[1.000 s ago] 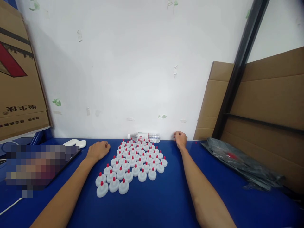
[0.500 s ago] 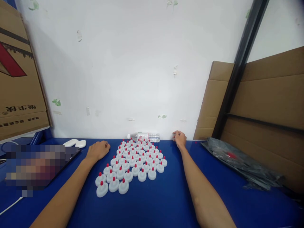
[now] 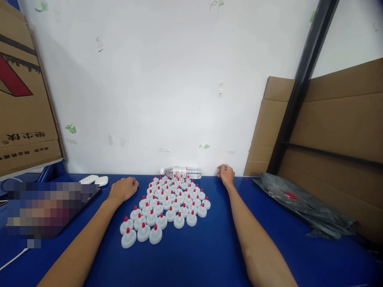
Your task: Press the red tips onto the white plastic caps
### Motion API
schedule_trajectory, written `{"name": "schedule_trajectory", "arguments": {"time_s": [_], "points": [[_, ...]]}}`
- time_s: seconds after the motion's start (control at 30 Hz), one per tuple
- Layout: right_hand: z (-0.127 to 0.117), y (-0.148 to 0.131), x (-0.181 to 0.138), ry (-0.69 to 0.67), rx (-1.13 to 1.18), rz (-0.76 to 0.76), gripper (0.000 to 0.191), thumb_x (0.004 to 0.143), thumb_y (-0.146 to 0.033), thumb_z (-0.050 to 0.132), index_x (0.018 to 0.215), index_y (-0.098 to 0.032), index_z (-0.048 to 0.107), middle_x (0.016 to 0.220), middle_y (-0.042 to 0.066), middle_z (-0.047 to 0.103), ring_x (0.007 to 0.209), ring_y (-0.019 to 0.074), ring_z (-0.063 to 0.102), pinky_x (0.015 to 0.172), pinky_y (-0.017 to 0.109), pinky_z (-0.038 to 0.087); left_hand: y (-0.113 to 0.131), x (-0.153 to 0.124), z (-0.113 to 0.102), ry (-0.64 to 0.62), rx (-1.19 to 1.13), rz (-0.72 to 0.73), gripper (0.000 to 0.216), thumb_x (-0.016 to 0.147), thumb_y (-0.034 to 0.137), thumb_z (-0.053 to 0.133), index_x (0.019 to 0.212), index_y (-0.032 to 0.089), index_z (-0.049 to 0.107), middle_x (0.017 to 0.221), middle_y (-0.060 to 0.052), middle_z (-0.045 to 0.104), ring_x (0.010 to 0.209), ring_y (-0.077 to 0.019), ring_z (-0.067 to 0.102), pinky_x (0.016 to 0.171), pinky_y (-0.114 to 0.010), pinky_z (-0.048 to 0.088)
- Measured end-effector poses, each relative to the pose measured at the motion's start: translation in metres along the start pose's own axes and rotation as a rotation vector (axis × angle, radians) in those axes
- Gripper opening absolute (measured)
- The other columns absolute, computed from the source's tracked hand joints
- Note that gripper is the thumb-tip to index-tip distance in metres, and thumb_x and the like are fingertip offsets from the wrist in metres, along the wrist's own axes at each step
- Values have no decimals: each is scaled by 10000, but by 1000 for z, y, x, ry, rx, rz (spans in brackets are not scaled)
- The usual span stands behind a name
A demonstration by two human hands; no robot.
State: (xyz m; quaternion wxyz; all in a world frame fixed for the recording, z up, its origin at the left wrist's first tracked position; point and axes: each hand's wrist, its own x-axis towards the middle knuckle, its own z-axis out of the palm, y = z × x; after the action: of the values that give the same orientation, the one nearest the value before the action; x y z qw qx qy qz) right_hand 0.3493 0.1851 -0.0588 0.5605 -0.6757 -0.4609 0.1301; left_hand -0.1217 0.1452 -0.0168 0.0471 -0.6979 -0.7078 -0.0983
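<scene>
On the blue table, many white round plastic caps with red tips [image 3: 166, 204] stand upright in a spread-out cluster. My left hand [image 3: 124, 189] rests on the table to the left of them, its fingers curled under and loosely closed, with nothing visible in it. Over on the right, near the wall, my right hand [image 3: 226, 174] lies on its side with loosely bent fingers slightly apart, holding nothing that I can see. Neither hand touches a cap. Behind the cluster a clear plastic bottle [image 3: 194, 173] with a white cap lies on its side against the wall.
Two white rounded objects [image 3: 101, 181] and a blurred-out flat dark item [image 3: 86, 197] lie at left, below a printed cardboard box [image 3: 26, 111]. Grey plastic bags [image 3: 308, 207] are heaped at right, near cardboard sheets [image 3: 341, 119] and a black metal post [image 3: 302, 87].
</scene>
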Motion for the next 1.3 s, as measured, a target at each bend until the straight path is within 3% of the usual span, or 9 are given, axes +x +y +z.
{"name": "schedule_trajectory", "arguments": {"time_s": [0.63, 1.3], "points": [[-3, -6, -3, -16, -12, 80, 297, 946, -366, 600, 1156, -156, 611, 1124, 65, 640, 924, 192, 649, 789, 370, 562, 0, 0, 0, -1, 1, -2, 407, 873, 393, 324, 866, 188, 676, 978, -176, 722, 974, -369, 669, 781, -441, 496], [0, 1, 2, -68, -2, 46, 293, 950, -362, 597, 1157, -154, 607, 1109, 65, 642, 902, 182, 651, 770, 359, 565, 1, -1, -1, -9, 2, 0, 408, 875, 388, 315, 864, 187, 669, 985, -175, 725, 967, -373, 670, 776, -445, 494]]}}
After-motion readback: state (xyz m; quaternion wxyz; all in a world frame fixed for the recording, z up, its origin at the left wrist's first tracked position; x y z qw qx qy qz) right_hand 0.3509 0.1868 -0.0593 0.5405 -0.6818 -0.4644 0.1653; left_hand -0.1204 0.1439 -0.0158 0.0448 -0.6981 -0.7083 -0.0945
